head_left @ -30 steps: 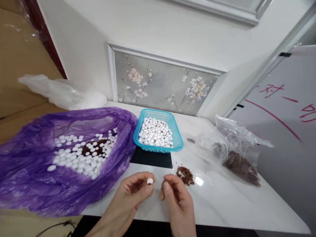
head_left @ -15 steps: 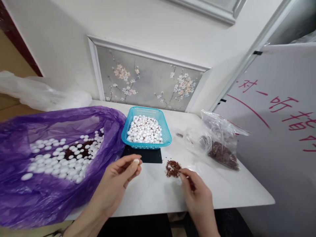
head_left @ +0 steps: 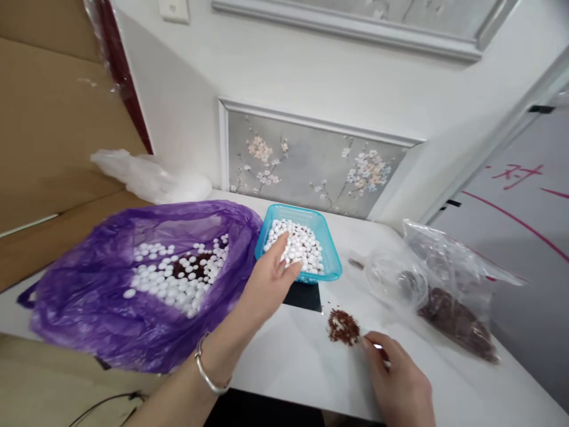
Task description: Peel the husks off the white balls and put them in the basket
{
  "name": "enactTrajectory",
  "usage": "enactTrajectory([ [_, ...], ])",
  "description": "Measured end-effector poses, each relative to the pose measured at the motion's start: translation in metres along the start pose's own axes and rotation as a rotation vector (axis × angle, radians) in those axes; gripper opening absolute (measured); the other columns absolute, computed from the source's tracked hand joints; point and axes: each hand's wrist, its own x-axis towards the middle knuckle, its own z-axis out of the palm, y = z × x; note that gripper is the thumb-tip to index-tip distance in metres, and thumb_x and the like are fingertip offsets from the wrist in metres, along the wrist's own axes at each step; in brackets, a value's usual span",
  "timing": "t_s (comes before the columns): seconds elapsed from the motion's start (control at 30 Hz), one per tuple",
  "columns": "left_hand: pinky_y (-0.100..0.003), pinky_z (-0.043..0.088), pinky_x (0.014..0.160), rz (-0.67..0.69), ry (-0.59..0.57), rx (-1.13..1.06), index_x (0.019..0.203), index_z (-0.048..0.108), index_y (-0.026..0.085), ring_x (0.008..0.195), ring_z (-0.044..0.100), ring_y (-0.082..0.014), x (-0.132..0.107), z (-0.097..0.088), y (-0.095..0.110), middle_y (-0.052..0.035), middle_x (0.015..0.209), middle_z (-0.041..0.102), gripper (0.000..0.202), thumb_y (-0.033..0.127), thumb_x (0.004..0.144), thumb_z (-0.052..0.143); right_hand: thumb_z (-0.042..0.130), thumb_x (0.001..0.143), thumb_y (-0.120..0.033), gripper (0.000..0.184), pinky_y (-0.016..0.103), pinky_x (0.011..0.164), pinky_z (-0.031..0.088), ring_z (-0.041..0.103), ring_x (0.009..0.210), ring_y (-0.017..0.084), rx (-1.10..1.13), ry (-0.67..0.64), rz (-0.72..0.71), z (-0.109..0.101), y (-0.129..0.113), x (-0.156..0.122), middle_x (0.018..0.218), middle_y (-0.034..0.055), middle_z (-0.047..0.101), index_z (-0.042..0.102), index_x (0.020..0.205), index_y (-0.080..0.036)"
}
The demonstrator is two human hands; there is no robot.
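My left hand (head_left: 270, 279), with a silver bracelet (head_left: 208, 367) at the wrist, reaches over the near left rim of a blue plastic basket (head_left: 332, 261). Its thumb and fingers are apart, with nothing visible held between them. Small white balls (head_left: 306, 246) fill much of the basket, with brown bits among them. Beside a small pile of reddish-brown shreds (head_left: 343, 327) on the white table, my right hand (head_left: 398, 376) is closed in a pinch. A pale glint shows between its fingers, but what it grips is too small to name.
On the left lies an open purple plastic bag (head_left: 106, 320) with many white balls and a dark brown patch inside. A clear round container (head_left: 395, 279) and a zip bag of brown material (head_left: 460, 323) sit on the right. The wall stands behind.
My left hand has moved forward to the basket and its fingers have parted; the white ball it pinched is no longer seen there. My right hand stays pinched by the shreds. The view has shifted left.
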Motion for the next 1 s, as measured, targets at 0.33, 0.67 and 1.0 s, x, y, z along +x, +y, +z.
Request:
enactTrajectory([
  [0.33,-0.034,0.048,0.085,0.034,0.187,0.993,0.094,0.074,0.023,0.095,0.066,-0.028,-0.048,-0.122,0.034,-0.0059,0.104,0.074,0.026,0.033,0.079,0.056,0.058,0.077,-0.051,0.031,0.024,0.062,0.055,0.066,0.068,0.017,0.232,0.07,-0.101,0.005,-0.014,-0.012,0.098,0.0049,0.067,0.07,0.082,-0.023],
  [0.67,-0.034,0.043,0.082,-0.033,0.003,1.149,0.09,0.075,0.028,0.092,0.064,-0.0288,-0.052,-0.154,0.005,-0.0054,0.097,0.075,0.029,0.02,0.075,0.052,0.061,0.081,-0.039,0.022,0.03,0.076,0.057,0.068,0.085,0.023,0.634,-0.08,-0.229,0.015,-0.071,-0.029,0.098,0.0084,0.07,0.075,0.082,-0.022],
  [1.0,-0.021,0.043,0.056,-0.097,0.268,0.37,0.079,0.072,0.022,0.06,0.056,-0.0151,-0.06,-0.115,0.026,-0.0015,0.065,0.066,0.018,0.038,0.077,0.065,0.067,0.076,-0.033,0.013,0.021,0.052,0.047,0.055,0.05,0.012,0.949,-0.215,-0.067,0.015,-0.107,-0.041,0.054,-0.0029,0.057,0.064,0.072,-0.021],
])
